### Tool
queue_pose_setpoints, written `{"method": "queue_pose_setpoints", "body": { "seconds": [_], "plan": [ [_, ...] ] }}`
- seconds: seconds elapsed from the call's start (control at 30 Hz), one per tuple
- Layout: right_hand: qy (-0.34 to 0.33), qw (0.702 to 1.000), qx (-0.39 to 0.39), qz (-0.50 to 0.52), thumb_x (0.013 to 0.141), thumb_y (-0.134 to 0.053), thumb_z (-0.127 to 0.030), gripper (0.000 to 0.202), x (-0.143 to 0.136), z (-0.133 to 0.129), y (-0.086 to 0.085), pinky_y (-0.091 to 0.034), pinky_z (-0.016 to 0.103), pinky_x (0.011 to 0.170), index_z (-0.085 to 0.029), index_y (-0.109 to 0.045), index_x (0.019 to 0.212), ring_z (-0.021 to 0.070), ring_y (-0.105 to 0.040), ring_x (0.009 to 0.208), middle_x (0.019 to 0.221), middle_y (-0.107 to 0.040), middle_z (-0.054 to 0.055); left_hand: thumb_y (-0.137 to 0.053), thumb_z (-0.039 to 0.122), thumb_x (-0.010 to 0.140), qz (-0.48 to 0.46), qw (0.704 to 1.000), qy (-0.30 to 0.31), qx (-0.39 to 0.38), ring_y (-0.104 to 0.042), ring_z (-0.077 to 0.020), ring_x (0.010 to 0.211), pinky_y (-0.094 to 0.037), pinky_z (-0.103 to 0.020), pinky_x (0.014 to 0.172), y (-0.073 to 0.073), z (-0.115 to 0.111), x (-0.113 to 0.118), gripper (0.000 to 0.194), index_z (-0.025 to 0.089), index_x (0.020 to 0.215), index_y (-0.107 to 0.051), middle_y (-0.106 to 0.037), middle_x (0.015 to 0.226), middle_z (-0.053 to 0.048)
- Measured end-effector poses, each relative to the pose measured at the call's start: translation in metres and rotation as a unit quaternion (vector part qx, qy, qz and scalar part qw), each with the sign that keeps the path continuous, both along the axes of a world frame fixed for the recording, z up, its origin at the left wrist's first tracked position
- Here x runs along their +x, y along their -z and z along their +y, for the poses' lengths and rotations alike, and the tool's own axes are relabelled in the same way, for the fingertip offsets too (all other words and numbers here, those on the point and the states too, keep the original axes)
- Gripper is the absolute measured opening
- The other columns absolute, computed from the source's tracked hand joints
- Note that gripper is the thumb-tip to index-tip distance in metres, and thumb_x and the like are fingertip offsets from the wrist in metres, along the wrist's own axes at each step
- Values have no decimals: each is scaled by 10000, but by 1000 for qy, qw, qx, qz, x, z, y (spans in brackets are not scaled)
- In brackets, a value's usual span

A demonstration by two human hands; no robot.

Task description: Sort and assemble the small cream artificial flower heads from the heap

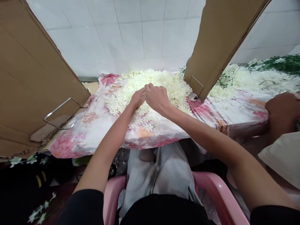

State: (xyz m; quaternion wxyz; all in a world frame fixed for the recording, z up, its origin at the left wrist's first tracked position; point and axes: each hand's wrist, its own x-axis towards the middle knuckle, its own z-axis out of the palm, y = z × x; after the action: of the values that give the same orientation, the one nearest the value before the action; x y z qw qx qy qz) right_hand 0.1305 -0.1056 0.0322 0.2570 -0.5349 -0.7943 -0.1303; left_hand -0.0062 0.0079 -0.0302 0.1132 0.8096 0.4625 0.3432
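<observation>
A wide pile of small cream-white artificial flowers [173, 86] covers the middle of a table with a floral cloth [90, 137]. Over the front of this pile my two hands meet. My left hand [137, 98] has its fingers closed in a pinch, turned toward the other hand. Against it rests my right hand [156, 96], its fingers curled and its back facing up. Whatever lies between the fingertips is too small and too covered to make out. Several loose flowers [147, 125] lie below my wrists.
Cardboard panels stand at left [35, 78] and right [217, 43], near metal wire brackets [62, 114]. Beyond the right panel are more white flowers [253, 81], green stems [286, 64] and another person's arm [281, 109]. A tiled wall [140, 34] closes the back. Pink chair arms [215, 190] flank my legs.
</observation>
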Motion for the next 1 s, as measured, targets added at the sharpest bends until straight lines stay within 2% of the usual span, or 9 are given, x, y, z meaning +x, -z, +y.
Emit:
{"method": "queue_pose_setpoints", "body": {
  "seconds": [0.1,0.2,0.27,0.37,0.47,0.6,0.8,0.9,1.0],
  "plan": [
    [54,998,3,-25,1025,-391,-136,324,14,48,16,-398,390,809,-84,-599,1268,307,-676,937,1144,-676,245,-561,241,960,8,1000,-13,-19,-651,-238,802,-458,-319,756,-2,-2,0,162,232,1119,-591,-684,788,-24],
    [43,997,-20,-56,1017,-362,-109,363,22,66,34,-392,372,781,-80,-593,1295,301,-691,924,1153,-694,242,-568,311,974,-10,1000,-20,-20,-640,-235,770,-449,-323,728,-2,-3,0,263,235,1224,-536,-659,777,-16],
    [20,997,-33,-66,1023,-369,-123,371,23,66,42,-390,365,772,-90,-585,1323,307,-697,934,1137,-710,234,-574,291,955,-13,1000,-12,-16,-638,-231,776,-450,-323,728,-2,-4,1,298,232,1244,-529,-652,789,-18],
    [16,998,-47,-43,1072,-326,-189,376,23,58,43,-393,354,778,-102,-571,1343,314,-698,961,1136,-729,222,-572,257,917,-6,1000,18,0,-641,-230,803,-452,-318,742,-1,-5,2,275,243,1192,-571,-639,789,-16],
    [33,997,-62,-5,1114,-254,-264,407,24,51,39,-396,350,778,-121,-582,1308,313,-695,968,1150,-739,200,-560,337,939,-1,999,30,32,-631,-235,815,-444,-313,741,-3,-8,3,185,231,1081,-611,-639,790,-31],
    [29,997,-67,29,1127,-227,-314,417,28,50,36,-399,347,773,-142,-574,1282,299,-685,941,1124,-748,173,-509,418,988,-3,998,31,49,-597,-220,739,-414,-309,700,-6,-13,4,222,230,1050,-609,-635,790,-36],
    [0,992,-55,115,1116,-262,-335,371,31,60,42,-398,327,756,-178,-569,1254,270,-656,868,1004,-747,118,-503,460,1011,35,996,-34,71,-610,-263,774,-385,-314,689,-8,-14,7,250,245,931,-603,-620,720,-55],
    [-28,981,-56,184,1080,-348,-312,294,35,67,47,-391,314,741,-203,-600,1186,254,-641,844,950,-734,84,-558,480,998,30,996,-52,72,-641,-269,829,-388,-303,698,-10,-17,8,240,251,995,-629,-670,780,-60],
    [-63,960,-49,267,1045,-415,-331,232,40,77,54,-385,306,709,-220,-618,1065,231,-611,772,846,-694,52,-541,519,1021,19,996,-44,69,-648,-239,797,-400,-291,695,-12,-21,7,287,257,1096,-631,-693,821,-42]
  ]
}}
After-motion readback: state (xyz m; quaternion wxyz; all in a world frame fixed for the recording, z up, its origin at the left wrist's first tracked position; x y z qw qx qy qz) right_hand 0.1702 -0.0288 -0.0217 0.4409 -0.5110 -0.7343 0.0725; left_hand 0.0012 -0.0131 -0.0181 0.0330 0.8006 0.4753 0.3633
